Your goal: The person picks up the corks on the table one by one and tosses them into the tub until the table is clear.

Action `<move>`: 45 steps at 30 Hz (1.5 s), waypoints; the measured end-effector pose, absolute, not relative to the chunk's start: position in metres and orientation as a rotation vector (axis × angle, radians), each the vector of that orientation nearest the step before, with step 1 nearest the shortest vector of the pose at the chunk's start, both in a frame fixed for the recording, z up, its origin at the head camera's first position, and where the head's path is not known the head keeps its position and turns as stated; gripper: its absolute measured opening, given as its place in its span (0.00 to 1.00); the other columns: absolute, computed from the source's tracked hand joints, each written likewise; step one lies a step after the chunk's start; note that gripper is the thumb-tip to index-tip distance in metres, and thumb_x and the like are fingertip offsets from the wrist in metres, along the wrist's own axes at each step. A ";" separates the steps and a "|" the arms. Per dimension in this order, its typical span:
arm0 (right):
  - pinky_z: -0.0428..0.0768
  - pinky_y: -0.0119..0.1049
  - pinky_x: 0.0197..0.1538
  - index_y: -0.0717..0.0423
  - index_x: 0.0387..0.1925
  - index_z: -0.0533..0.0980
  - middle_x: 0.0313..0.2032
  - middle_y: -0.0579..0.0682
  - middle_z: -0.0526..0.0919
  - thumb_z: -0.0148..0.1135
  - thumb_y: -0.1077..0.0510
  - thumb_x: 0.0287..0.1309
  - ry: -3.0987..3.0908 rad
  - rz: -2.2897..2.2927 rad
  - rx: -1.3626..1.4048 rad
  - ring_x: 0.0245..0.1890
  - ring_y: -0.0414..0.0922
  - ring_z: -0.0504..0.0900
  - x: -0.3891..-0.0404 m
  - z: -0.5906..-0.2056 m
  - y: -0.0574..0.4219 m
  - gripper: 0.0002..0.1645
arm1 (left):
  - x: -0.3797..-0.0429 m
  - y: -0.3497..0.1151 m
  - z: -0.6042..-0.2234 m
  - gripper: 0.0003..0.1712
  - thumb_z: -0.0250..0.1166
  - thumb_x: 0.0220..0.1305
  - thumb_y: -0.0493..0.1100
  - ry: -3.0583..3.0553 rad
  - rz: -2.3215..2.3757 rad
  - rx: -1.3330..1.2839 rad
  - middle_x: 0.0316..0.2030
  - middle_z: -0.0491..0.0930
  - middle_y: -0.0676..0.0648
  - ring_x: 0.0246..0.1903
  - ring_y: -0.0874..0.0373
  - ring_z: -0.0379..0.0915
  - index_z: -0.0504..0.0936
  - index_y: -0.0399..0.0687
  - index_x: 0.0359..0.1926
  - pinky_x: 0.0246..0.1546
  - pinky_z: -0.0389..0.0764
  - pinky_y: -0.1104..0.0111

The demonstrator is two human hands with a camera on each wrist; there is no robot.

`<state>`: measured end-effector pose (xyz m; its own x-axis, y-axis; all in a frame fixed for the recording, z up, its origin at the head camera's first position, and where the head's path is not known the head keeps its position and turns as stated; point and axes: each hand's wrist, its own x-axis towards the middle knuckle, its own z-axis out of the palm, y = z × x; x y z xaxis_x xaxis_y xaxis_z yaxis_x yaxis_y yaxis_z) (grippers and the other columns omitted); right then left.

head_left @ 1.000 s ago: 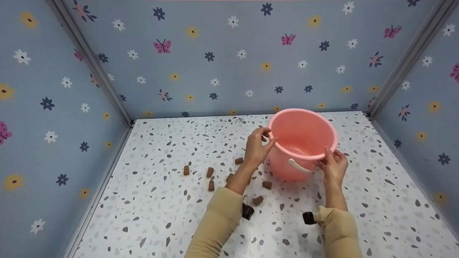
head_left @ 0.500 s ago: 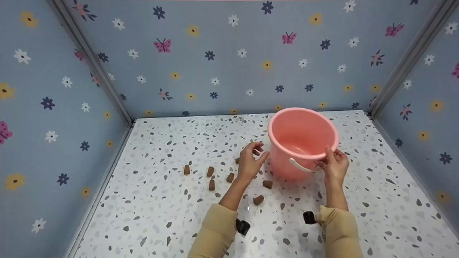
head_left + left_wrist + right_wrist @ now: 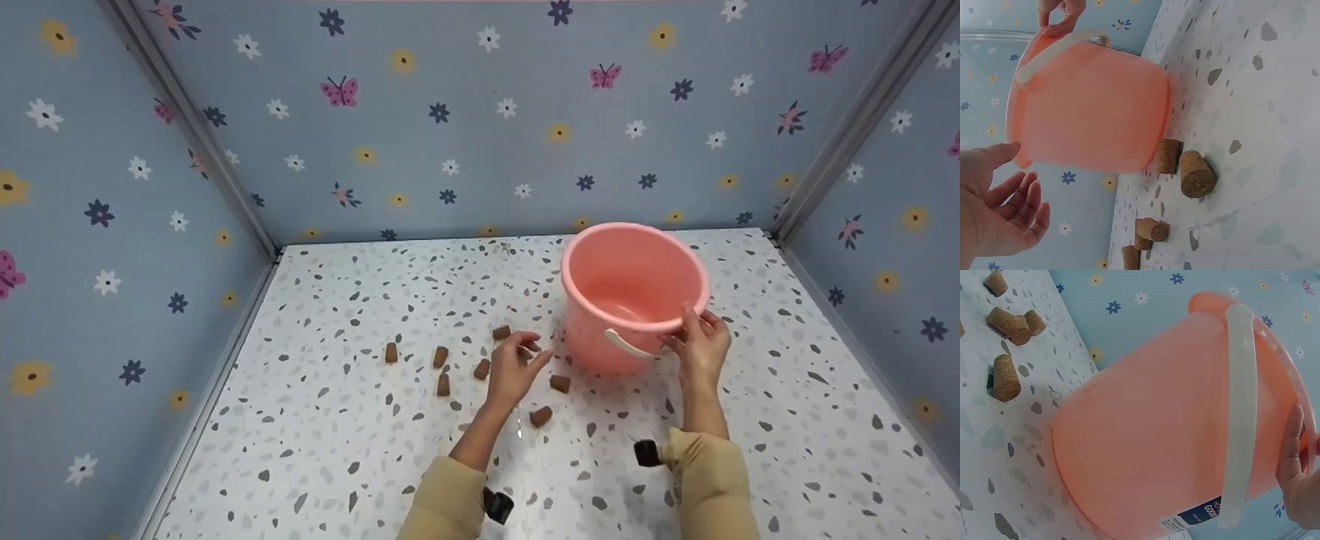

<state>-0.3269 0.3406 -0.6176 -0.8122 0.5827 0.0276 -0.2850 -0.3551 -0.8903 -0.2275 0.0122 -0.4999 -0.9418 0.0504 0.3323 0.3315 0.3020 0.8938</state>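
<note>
A pink bucket (image 3: 611, 352) with a white handle (image 3: 627, 345) stands upright toward the right of the speckled surface. My right hand (image 3: 703, 351) pinches its rim on the near right side. In the right wrist view the thumb (image 3: 1292, 444) lies against the outer wall under the rim. Off to the bucket's left is my left hand (image 3: 514, 371), holding nothing, its fingers loosely bent and apart from the bucket. Brown corks (image 3: 481, 369) are scattered near this hand. One cork (image 3: 559, 383) lies close to the bucket's base, and another cork (image 3: 541, 416) sits nearer me.
The white surface (image 3: 315, 450) has grey speckles. Blue flowered panels (image 3: 480, 135) rise behind it and on both sides. More corks (image 3: 391, 352) lie farther left. Small black devices (image 3: 646, 453) are worn near both sleeve cuffs. A label (image 3: 1199, 513) marks the bucket's side.
My left hand has let go of the bucket's rim and moved down and left, toward the corks. The right hand keeps its hold, and the bucket stays in place.
</note>
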 end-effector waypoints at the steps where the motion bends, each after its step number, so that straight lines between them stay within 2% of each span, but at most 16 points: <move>1: 0.77 0.43 0.23 0.59 0.49 0.63 0.41 0.66 0.75 0.68 0.48 0.42 -1.351 2.184 -0.399 0.26 0.55 0.80 -0.327 -0.617 0.341 0.36 | -0.226 0.011 -0.503 0.13 0.66 0.50 0.39 -2.331 -1.694 -0.346 0.28 0.76 0.40 0.26 0.54 0.72 0.77 0.36 0.36 0.29 0.74 0.64; 3: 0.78 0.43 0.23 0.59 0.49 0.63 0.41 0.66 0.75 0.69 0.48 0.42 -1.342 2.189 -0.395 0.27 0.56 0.80 -0.327 -0.617 0.341 0.36 | -0.224 0.010 -0.508 0.14 0.67 0.50 0.40 -2.349 -1.692 -0.334 0.27 0.76 0.41 0.26 0.56 0.71 0.77 0.35 0.36 0.28 0.73 0.68; 7: 0.78 0.43 0.25 0.59 0.49 0.63 0.42 0.65 0.74 0.69 0.48 0.40 -1.351 2.185 -0.413 0.27 0.56 0.80 -0.327 -0.616 0.341 0.37 | -0.219 0.006 -0.518 0.15 0.68 0.49 0.39 -2.356 -1.703 -0.342 0.27 0.76 0.41 0.27 0.49 0.72 0.78 0.33 0.36 0.27 0.73 0.70; 10: 0.78 0.43 0.25 0.59 0.49 0.63 0.42 0.65 0.74 0.69 0.47 0.40 -1.374 2.161 -0.415 0.27 0.55 0.80 -0.327 -0.616 0.340 0.37 | -0.216 0.004 -0.526 0.15 0.68 0.47 0.37 -2.351 -1.716 -0.353 0.28 0.76 0.39 0.28 0.44 0.72 0.78 0.31 0.35 0.29 0.74 0.64; 13: 0.78 0.42 0.23 0.59 0.49 0.63 0.41 0.65 0.75 0.69 0.47 0.41 -1.366 2.169 -0.400 0.26 0.55 0.80 -0.327 -0.615 0.340 0.37 | -0.212 0.001 -0.532 0.14 0.69 0.46 0.36 -2.369 -1.720 -0.353 0.28 0.77 0.39 0.29 0.43 0.72 0.79 0.31 0.34 0.31 0.74 0.60; 18: 0.77 0.41 0.22 0.60 0.49 0.62 0.40 0.65 0.76 0.69 0.50 0.42 -1.320 2.216 -0.377 0.24 0.53 0.80 -0.326 -0.615 0.340 0.36 | -0.205 -0.002 -0.540 0.15 0.69 0.45 0.36 -2.428 -1.718 -0.351 0.29 0.78 0.39 0.29 0.46 0.73 0.80 0.31 0.34 0.32 0.75 0.61; 27: 0.78 0.42 0.23 0.60 0.50 0.62 0.40 0.65 0.75 0.68 0.48 0.42 -1.348 2.185 -0.379 0.25 0.54 0.80 -0.327 -0.615 0.341 0.37 | -0.199 -0.005 -0.559 0.16 0.72 0.40 0.38 -2.534 -1.674 -0.308 0.26 0.79 0.40 0.27 0.49 0.73 0.82 0.32 0.32 0.28 0.73 0.71; 32: 0.78 0.43 0.24 0.59 0.49 0.62 0.41 0.65 0.75 0.68 0.47 0.41 -1.361 2.180 -0.405 0.26 0.55 0.80 -0.326 -0.615 0.340 0.37 | -0.196 -0.005 -0.567 0.18 0.74 0.37 0.39 -2.559 -1.687 -0.269 0.25 0.79 0.41 0.25 0.51 0.74 0.82 0.33 0.31 0.26 0.72 0.72; 38: 0.78 0.43 0.24 0.59 0.50 0.62 0.41 0.65 0.75 0.68 0.48 0.42 -1.362 2.186 -0.401 0.26 0.55 0.80 -0.325 -0.614 0.340 0.37 | -0.193 -0.003 -0.572 0.18 0.75 0.35 0.39 -2.614 -1.689 -0.219 0.24 0.79 0.42 0.23 0.58 0.72 0.83 0.33 0.31 0.25 0.72 0.72; 45: 0.78 0.41 0.23 0.59 0.49 0.63 0.40 0.65 0.75 0.69 0.48 0.41 -1.368 2.161 -0.407 0.25 0.54 0.80 -0.326 -0.616 0.340 0.36 | -0.191 0.000 -0.576 0.18 0.75 0.33 0.38 -2.685 -1.608 -0.190 0.24 0.79 0.45 0.24 0.56 0.73 0.83 0.35 0.31 0.25 0.71 0.71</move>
<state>-0.3263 0.3400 -0.6158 -0.8061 0.5908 0.0341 -0.2836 -0.3351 -0.8985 -0.1910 -0.0004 -0.5762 -0.9926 0.1006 0.0674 0.1069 0.4668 0.8779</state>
